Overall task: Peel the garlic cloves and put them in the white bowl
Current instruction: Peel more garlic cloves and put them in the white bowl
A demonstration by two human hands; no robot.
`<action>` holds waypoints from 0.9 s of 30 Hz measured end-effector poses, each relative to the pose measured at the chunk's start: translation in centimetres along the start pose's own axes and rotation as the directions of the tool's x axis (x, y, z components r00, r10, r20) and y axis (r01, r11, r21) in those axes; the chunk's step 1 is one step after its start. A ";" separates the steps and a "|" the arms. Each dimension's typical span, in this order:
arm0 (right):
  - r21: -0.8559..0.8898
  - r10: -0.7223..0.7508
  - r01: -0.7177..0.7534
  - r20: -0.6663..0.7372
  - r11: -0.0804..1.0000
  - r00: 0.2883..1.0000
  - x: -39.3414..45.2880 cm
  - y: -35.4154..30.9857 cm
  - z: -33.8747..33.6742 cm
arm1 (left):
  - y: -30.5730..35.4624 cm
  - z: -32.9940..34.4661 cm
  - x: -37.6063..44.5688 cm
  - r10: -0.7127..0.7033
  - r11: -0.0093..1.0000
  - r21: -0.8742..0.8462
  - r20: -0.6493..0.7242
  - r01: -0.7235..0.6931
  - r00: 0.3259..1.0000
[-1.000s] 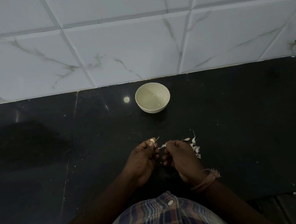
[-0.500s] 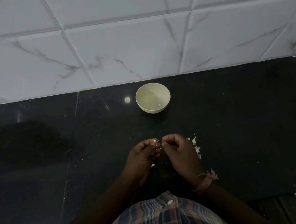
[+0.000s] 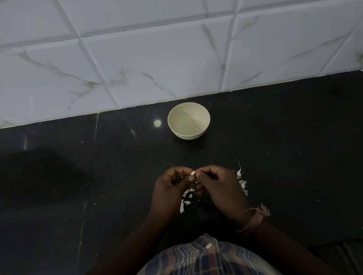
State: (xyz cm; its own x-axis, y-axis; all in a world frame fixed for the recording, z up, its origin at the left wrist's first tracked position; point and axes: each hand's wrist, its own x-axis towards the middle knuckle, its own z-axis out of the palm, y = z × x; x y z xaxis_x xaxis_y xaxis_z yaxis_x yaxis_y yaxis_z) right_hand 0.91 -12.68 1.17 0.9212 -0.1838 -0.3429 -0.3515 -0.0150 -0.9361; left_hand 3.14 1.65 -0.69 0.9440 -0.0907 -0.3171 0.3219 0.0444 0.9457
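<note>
Pinching the small, light garlic clove [image 3: 192, 173] between left hand [image 3: 171, 189] and right hand [image 3: 219, 185], its brittle papery skin tears best from the tip.

One head view, steep and downward.
I look from above my chest onto the near dark counter [image 3: 284, 151], facing the tiled wall [image 3: 149, 53] beyond.

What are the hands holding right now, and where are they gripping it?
Both hands, left hand and right hand, pinch one small garlic clove between their fingertips; only its pale tip shows.
</note>
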 end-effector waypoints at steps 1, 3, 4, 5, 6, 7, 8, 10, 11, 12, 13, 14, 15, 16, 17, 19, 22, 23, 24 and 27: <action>0.035 0.020 -0.020 0.009 0.999 1.000 0.0 0.0 0.0 | 0.1 0.0 0.0 0.019 0.999 0.035 0.004 -0.020 1.000; 0.082 0.050 -0.051 0.017 0.995 0.999 0.1 -0.1 -0.1 | 0.1 -0.1 -0.1 0.040 0.996 0.081 0.019 -0.041 0.999; 0.089 0.058 -0.059 0.018 0.994 0.998 0.1 -0.1 -0.1 | 0.2 0.0 -0.1 0.047 0.994 0.101 0.026 -0.050 0.999; 0.090 0.062 -0.063 0.018 0.994 0.998 0.1 -0.2 -0.2 | 0.2 0.0 -0.1 0.055 0.991 0.122 0.032 -0.058 0.998; 0.088 0.065 -0.066 0.018 0.994 0.998 0.1 -0.2 -0.3 | 0.2 0.0 -0.2 0.062 0.987 0.149 0.037 -0.067 0.997; 0.083 0.068 -0.069 0.020 0.994 0.998 0.1 -0.3 -0.4 | 0.3 0.0 -0.2 0.075 0.979 0.185 0.040 -0.081 0.996; 0.074 0.072 -0.074 0.025 0.995 0.997 0.2 -0.3 -0.6 | 0.3 0.0 -0.2 0.097 0.967 0.231 0.038 -0.103 0.995; 0.054 0.085 -0.088 0.052 0.995 0.995 0.2 -0.5 -0.8 | 0.4 -0.2 -0.1 0.178 0.927 0.327 0.045 -0.183 0.983; 0.044 0.089 -0.092 0.066 0.995 0.994 0.2 -0.6 -0.9 | 0.3 -0.4 0.0 0.230 0.896 0.375 0.062 -0.236 0.971; 0.035 0.090 -0.093 0.074 0.995 0.993 0.2 -0.6 -1.1 | 0.3 -0.5 0.0 0.285 0.858 0.422 0.084 -0.293 0.955; 0.028 0.090 -0.092 0.079 0.995 0.993 0.2 -0.7 -1.1 | 0.3 -0.6 0.1 0.333 0.815 0.467 0.107 -0.343 0.937; 0.020 0.087 -0.088 0.081 0.996 0.993 0.2 -0.7 -1.2 | 0.4 -0.7 0.1 0.369 0.776 0.503 0.128 -0.381 0.921; 0.004 0.080 -0.080 0.084 0.997 0.993 0.2 -0.7 -1.3 | 0.5 -0.8 0.1 0.394 0.747 0.525 0.144 -0.408 0.908; -0.019 0.070 -0.069 0.087 0.997 0.994 0.2 -0.7 -1.3 | 0.5 -0.8 0.1 0.412 0.727 0.537 0.156 -0.427 0.898; -0.044 0.062 -0.058 0.087 0.997 0.994 0.2 -0.7 -1.3 | 0.6 -0.9 0.1 0.421 0.717 0.543 0.162 -0.437 0.893; -0.073 0.055 -0.048 0.085 0.996 0.995 0.3 -0.7 -1.3 | 0.5 -0.9 0.0 0.415 0.728 0.536 0.152 -0.428 0.897; -0.044 0.058 -0.054 0.091 0.998 0.994 0.5 -0.8 -1.3 | 0.5 -0.8 0.0 0.383 0.774 0.496 0.128 -0.394 0.915; -0.024 0.063 -0.061 0.099 0.998 0.993 0.5 -0.8 -1.4 | 0.6 -0.8 0.0 0.381 0.781 0.484 0.131 -0.394 0.915; 0.000 0.070 -0.071 0.111 0.997 0.991 0.5 -0.9 -1.5 | 0.8 -0.8 0.0 0.383 0.782 0.475 0.142 -0.403 0.913; 0.060 0.105 -0.117 0.171 0.991 0.980 0.4 -1.0 -1.8 | 1.3 -1.1 0.0 0.407 0.764 0.459 0.200 -0.452 0.891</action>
State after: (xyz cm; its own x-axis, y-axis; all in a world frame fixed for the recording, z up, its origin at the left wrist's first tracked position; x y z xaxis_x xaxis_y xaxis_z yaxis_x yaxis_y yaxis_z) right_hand 1.35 -14.52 2.09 0.8941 -0.0133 -0.4477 -0.4460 0.0654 -0.8926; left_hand 3.63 2.81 0.44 0.9580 -0.2620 0.1166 -0.2139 -0.3821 0.8990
